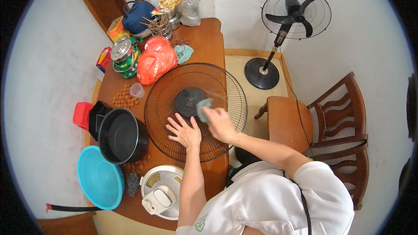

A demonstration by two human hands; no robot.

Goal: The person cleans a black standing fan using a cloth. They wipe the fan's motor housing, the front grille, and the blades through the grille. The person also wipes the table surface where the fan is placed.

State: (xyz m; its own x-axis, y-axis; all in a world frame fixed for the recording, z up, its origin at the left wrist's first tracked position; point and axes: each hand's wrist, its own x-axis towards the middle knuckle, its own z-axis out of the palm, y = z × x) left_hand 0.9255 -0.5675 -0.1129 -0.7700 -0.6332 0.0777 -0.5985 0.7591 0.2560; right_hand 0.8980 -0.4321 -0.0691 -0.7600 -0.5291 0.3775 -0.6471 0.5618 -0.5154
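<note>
A round black wire fan grille (pixel 196 71) lies on the brown wooden table (pixel 209 42), its right side reaching past the table edge. At its centre is a dark round hub plate (pixel 186 99) bearing writing. My left hand (pixel 186 133) rests flat on the grille with fingers spread, just below the hub. In my right hand (pixel 219 122) is a bunched grey-green cloth (pixel 203 111), pressed near the hub's right edge. The cloth looks slightly blurred.
A standing fan (pixel 271 52) without a front grille and wooden chairs (pixel 287 120) stand to the right. Along the left are a red plastic bag (pixel 156 60), a clear cup (pixel 137 90), a black pot (pixel 119 137), a blue basin (pixel 98 179) and a rice cooker lid (pixel 163 192).
</note>
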